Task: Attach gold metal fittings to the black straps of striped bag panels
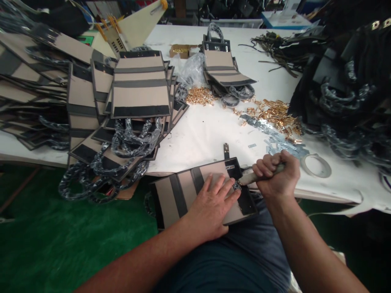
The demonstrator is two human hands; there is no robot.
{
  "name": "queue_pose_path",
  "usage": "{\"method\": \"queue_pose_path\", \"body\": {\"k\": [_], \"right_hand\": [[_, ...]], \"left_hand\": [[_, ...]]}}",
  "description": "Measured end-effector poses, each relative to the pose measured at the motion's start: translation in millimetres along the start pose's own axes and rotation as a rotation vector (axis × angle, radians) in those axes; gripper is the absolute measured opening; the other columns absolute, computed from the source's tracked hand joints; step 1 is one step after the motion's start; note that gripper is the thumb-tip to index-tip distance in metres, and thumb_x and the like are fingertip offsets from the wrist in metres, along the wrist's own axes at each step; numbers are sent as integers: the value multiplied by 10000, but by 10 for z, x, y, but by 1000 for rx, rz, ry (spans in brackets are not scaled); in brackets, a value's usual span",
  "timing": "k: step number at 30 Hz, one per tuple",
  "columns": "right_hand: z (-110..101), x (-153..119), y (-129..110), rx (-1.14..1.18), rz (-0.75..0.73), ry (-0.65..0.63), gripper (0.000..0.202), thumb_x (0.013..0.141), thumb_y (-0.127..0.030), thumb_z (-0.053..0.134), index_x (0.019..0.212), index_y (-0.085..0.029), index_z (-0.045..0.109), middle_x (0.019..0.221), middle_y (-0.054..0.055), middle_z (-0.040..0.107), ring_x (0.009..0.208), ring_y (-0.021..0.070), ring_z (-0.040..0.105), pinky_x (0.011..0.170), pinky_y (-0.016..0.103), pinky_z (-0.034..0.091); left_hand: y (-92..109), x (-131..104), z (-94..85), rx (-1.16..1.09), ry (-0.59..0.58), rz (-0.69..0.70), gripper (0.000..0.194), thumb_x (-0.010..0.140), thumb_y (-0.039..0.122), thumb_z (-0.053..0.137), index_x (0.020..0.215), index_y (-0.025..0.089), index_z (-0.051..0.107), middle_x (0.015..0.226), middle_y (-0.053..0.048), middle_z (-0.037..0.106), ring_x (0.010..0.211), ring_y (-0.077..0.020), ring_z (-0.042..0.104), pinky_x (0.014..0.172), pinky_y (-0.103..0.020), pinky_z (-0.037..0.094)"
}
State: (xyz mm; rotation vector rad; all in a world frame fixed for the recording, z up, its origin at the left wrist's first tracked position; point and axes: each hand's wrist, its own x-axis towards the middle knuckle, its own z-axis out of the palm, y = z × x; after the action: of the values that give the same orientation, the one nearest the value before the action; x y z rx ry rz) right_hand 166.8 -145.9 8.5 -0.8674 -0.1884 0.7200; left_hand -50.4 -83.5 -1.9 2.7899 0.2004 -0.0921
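A flat, unassembled handbag body (pixel 183 183), beige inside with black edges and bands, lies across my lap and against the table edge. My left hand (pixel 210 207) rests flat on it, fingers spread near a small metal plate (pixel 237 185) on its black end strip. My right hand (pixel 279 173) is closed round a hand tool with a worn greyish-brown shaft (pixel 249 178); its tip reaches that metal plate, and its exact kind is not clear. Another metal fitting (pixel 230 167) shows on the same strip. Just beyond stands a black strap with a gold clasp (pixel 226 149).
Stacked bag bodies (pixel 140 99) with plastic-wrapped handles fill the table's left. Gold fittings (pixel 275 114), flat metal plates (pixel 275 142) and a tape roll (pixel 316 165) lie at right, beside piled black bags (pixel 332 89). Another bag body (pixel 218 59) sits farther back.
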Motion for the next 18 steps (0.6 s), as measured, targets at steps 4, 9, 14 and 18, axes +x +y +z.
{"method": "queue_pose_path", "body": {"k": [4, 9, 14, 18], "right_hand": [[-7, 25, 36, 12, 16, 1, 425, 784, -395, 813, 614, -213, 470, 503, -100, 328, 388, 65, 262, 382, 203, 350], [133, -169, 109, -169, -125, -156, 403, 928, -412, 719, 630, -217, 529, 513, -78, 376, 379, 90, 304, 398, 252, 319], [257, -444, 179, -699, -365, -505, 449, 1063, -359, 628, 645, -215, 551, 585, -14, 514, 532, 152, 476, 538, 314, 371], [288, -455, 148, -788, -373, -559, 476, 1074, -359, 625, 628, -213, 547, 586, -14, 518, 530, 148, 462, 540, 318, 355]], "left_hand": [[-1, 7, -8, -9, 7, 3, 1046, 767, 493, 831, 1643, 180, 352, 1760, -155, 268, 1632, -398, 148, 1330, -634, -21], [-8, -2, 0, -27, 20, 9, 1047, 757, 483, 844, 1635, 179, 363, 1761, -164, 258, 1626, -407, 168, 1332, -634, -16], [6, -30, 54, -56, 59, -17, 1050, 746, 400, 835, 1643, 183, 336, 1749, -204, 260, 1631, -385, 192, 1347, -596, 34], [5, -59, 104, -71, 103, -22, 1055, 711, 386, 860, 1622, 186, 369, 1759, -235, 204, 1649, -382, 152, 1346, -592, 48]]}}
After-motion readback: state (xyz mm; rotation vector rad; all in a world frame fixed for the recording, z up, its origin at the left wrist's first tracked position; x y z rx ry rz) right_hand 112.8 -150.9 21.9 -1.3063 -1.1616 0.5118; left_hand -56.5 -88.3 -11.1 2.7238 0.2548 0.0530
